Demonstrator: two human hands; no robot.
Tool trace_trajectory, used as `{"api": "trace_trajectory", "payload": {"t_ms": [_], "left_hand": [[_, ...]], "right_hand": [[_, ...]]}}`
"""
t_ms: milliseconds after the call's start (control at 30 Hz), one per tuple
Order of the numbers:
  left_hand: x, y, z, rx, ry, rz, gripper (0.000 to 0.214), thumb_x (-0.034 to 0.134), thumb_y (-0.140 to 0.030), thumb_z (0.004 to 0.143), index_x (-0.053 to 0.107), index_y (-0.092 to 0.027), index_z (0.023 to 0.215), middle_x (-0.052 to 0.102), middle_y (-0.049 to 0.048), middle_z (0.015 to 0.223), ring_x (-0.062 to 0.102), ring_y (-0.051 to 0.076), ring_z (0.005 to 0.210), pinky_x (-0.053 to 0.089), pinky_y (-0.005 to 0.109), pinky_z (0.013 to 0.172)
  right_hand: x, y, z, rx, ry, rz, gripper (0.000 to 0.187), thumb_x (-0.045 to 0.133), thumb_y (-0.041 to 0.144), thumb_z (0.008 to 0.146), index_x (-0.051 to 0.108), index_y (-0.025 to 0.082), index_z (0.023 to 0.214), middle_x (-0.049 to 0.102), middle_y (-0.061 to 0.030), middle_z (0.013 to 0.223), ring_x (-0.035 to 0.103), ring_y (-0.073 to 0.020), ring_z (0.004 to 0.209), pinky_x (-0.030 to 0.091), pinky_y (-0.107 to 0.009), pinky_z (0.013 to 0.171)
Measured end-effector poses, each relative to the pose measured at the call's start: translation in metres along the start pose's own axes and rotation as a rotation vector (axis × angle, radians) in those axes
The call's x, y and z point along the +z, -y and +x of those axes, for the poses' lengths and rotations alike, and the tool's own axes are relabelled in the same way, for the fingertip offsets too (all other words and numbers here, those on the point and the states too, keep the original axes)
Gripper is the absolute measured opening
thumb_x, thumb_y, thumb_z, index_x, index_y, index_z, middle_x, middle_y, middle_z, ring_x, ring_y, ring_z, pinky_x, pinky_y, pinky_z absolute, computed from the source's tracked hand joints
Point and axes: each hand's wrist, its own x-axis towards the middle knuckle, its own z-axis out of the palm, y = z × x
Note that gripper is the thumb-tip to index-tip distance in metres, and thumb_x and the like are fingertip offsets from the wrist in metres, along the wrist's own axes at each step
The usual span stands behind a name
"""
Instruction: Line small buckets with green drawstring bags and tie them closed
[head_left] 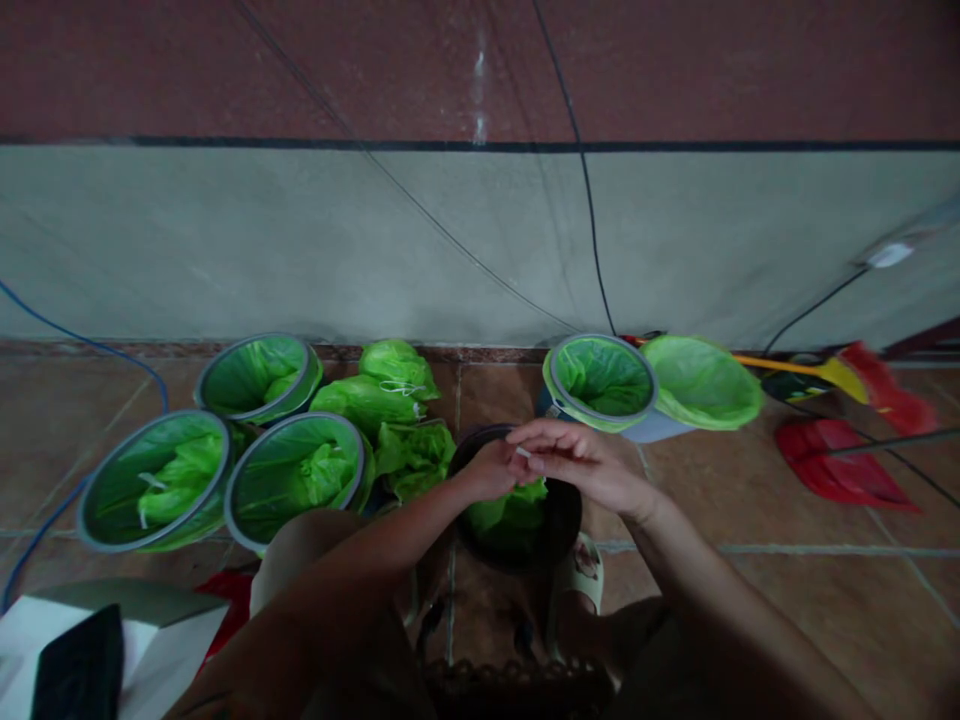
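Head view: your right hand (583, 462), fingers pinching a white strip (523, 453), presumably from the green bag (504, 522), hence held above the dark bucket (562, 530); left hand (489, 472), grip unclear.

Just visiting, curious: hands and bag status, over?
Left hand, right hand together over dark bin; white strip at fingers. Green bag inside bin. Hands partly hide bag.

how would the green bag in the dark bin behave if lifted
The green bag is probably floppy, judging by its loose folds. It's likely light, since it looks like thin film. Slumped inside the dark bin, it should hardly roll.
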Motion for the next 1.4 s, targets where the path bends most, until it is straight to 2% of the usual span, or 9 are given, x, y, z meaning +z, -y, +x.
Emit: {"api": "trace_trajectory", "payload": {"t_ms": [133,267,367,600,767,933,1033,1267,1400], "left_hand": [[0.01,-0.005,-0.005,0.159,0.14,0.202,0.023,0.055,-0.019,0.082,0.067,-0.015,0.101,0.068,0.0062,0.095,0.061,0.015,0.078,0.047,0.025,0.072],[0.001,-0.014,-0.007,0.127,0.369,0.291,0.019,0.056,-0.014,0.079,0.072,-0.017,0.089,0.067,0.0007,0.076,0.059,0.012,0.069,0.043,0.02,0.066],[-0.004,-0.019,-0.01,0.159,0.398,0.267,0.016,0.059,-0.026,0.082,0.072,-0.016,0.08,0.06,-0.0027,0.06,0.05,0.008,0.055,0.035,0.018,0.055],[-0.004,-0.011,-0.006,0.031,0.232,0.197,0.032,0.052,-0.033,0.086,0.065,-0.014,0.063,0.053,-0.0028,0.051,0.042,0.008,0.047,0.03,0.021,0.05],[-0.014,0.0,0.006,-0.169,-0.076,0.015,0.035,0.049,-0.035,0.086,0.064,-0.012,0.064,0.054,-0.0014,0.051,0.045,0.009,0.046,0.033,0.022,0.05],[-0.015,0.006,0.012,-0.23,-0.212,-0.179,0.035,0.052,-0.036,0.086,0.06,-0.012,0.061,0.051,-0.0026,0.05,0.043,0.007,0.047,0.032,0.021,0.049],[-0.014,0.003,0.011,-0.248,-0.242,-0.236,0.034,0.054,-0.035,0.084,0.06,-0.012,0.06,0.05,-0.0033,0.049,0.042,0.006,0.047,0.031,0.02,0.048],[-0.019,-0.006,0.01,-0.298,-0.311,-0.382,0.015,0.063,-0.022,0.074,0.072,-0.011,0.076,0.064,0.0016,0.064,0.048,0.007,0.052,0.038,0.02,0.052],[-0.021,-0.004,0.009,-0.287,-0.295,-0.273,0.014,0.063,-0.018,0.069,0.072,-0.011,0.078,0.06,-0.0023,0.059,0.046,0.006,0.051,0.037,0.019,0.052]], "right_hand": [[-0.005,-0.008,0.003,0.03,-0.03,0.024,0.032,0.07,0.034,0.08,0.066,0.022,0.109,0.073,-0.0032,0.09,0.066,-0.0138,0.076,0.051,-0.026,0.067],[-0.017,-0.02,0.007,-0.043,-0.224,0.047,0.03,0.069,0.034,0.08,0.067,0.021,0.108,0.073,-0.004,0.088,0.065,-0.0127,0.075,0.051,-0.027,0.072],[-0.021,-0.025,0.012,-0.048,-0.354,0.079,0.03,0.071,0.034,0.078,0.068,0.02,0.104,0.073,-0.003,0.084,0.064,-0.012,0.075,0.05,-0.026,0.073],[-0.032,-0.046,0.02,0.042,-0.531,-0.14,0.039,0.071,0.041,0.073,0.064,0.018,0.104,0.07,-0.0027,0.082,0.063,-0.0143,0.071,0.05,-0.029,0.069],[-0.045,-0.073,0.019,0.091,-0.64,-0.477,0.042,0.065,0.039,0.077,0.06,0.017,0.113,0.07,-0.0049,0.089,0.065,-0.0179,0.08,0.05,-0.035,0.079],[-0.036,-0.077,0.015,0.091,-0.406,-0.509,0.031,0.062,0.035,0.08,0.062,0.023,0.109,0.071,-0.0039,0.096,0.066,-0.0184,0.083,0.051,-0.032,0.077],[-0.03,-0.071,0.014,0.086,-0.261,-0.519,0.022,0.057,0.029,0.082,0.066,0.026,0.102,0.071,-0.0008,0.092,0.063,-0.0157,0.069,0.05,-0.028,0.064],[-0.029,-0.07,0.014,0.108,-0.282,-0.53,0.021,0.051,0.027,0.084,0.068,0.024,0.095,0.07,-0.0007,0.082,0.053,-0.0121,0.051,0.041,-0.025,0.048],[-0.03,-0.076,0.014,0.161,-0.265,-0.537,0.024,0.049,0.028,0.085,0.067,0.024,0.1,0.069,0.0007,0.079,0.052,-0.0113,0.046,0.041,-0.025,0.049]]}}
